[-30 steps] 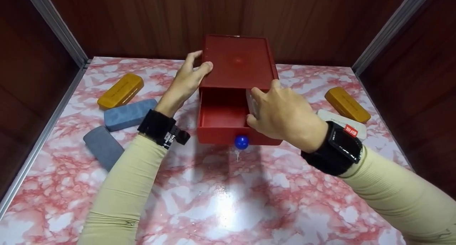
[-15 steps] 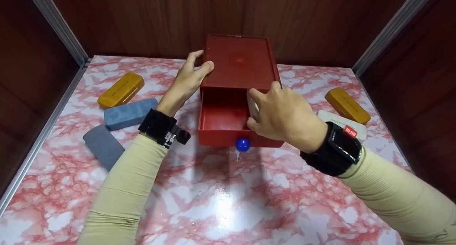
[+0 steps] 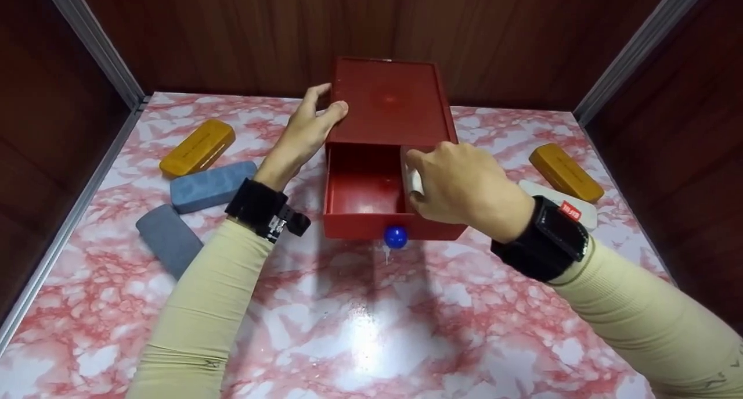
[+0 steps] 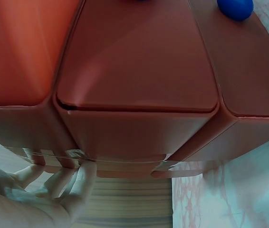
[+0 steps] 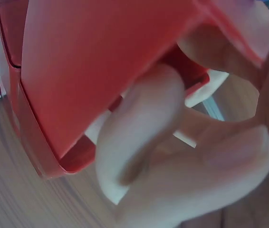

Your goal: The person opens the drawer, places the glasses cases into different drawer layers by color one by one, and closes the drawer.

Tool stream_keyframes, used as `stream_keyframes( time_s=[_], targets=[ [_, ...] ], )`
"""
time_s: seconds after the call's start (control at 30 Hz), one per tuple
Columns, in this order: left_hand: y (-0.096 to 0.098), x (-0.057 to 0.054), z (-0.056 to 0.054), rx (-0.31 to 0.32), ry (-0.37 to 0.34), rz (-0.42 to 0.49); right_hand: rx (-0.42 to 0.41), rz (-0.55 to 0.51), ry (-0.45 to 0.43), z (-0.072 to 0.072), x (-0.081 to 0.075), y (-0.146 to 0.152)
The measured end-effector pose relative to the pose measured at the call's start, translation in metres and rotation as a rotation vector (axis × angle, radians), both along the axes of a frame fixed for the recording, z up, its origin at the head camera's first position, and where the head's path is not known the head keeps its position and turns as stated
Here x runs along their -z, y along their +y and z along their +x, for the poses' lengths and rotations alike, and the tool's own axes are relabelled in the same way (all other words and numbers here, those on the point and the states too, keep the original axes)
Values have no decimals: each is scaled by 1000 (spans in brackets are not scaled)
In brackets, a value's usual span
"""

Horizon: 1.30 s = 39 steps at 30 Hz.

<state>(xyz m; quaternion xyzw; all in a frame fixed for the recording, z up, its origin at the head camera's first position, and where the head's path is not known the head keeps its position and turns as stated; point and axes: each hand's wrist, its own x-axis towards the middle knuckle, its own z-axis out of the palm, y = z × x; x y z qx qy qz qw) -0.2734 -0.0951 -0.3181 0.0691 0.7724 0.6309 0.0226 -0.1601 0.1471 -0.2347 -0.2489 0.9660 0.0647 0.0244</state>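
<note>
A red drawer box (image 3: 392, 103) has its top drawer (image 3: 360, 227) pulled out, with a round blue knob (image 3: 396, 237) on the front. My left hand (image 3: 305, 126) rests against the box's left side, thumb on the top edge. In the left wrist view its fingers (image 4: 82, 187) reach along the box's side, relaxed. My right hand (image 3: 464, 181) is over the drawer's right part, thumb and index finger at a whitish case (image 3: 417, 181) that stands along the inner right wall. Most of this case is hidden by the hand and box. Curled fingers (image 5: 144, 123) fill the right wrist view.
On the left lie a mustard eyeglass case (image 3: 197, 148), a blue one (image 3: 212, 186) and a grey one (image 3: 168, 239). Another mustard case (image 3: 566, 172) and a white case (image 3: 587, 212) lie on the right. Dark wood panels (image 3: 261, 33) enclose the marbled table (image 3: 290, 329).
The right hand has sunk slightly, its fingers lower over the drawer and its thumb drawn back a little. The drawer front stands slightly farther out. The left hand keeps its place.
</note>
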Motion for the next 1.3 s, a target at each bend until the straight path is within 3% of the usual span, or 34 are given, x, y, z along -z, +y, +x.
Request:
stream_keyframes(
  time_s=[0.4,0.83,1.3],
  targets=[
    [-2,0,-1,-16,6,2,-50,-63,33,-2,-1,6],
    [-4,0,0,-8,3,-12,-57,-92,-3,-7,-1,11],
    [-5,0,2,-1,-3,-15,-138,-185,14,-13,0,30]
  ],
)
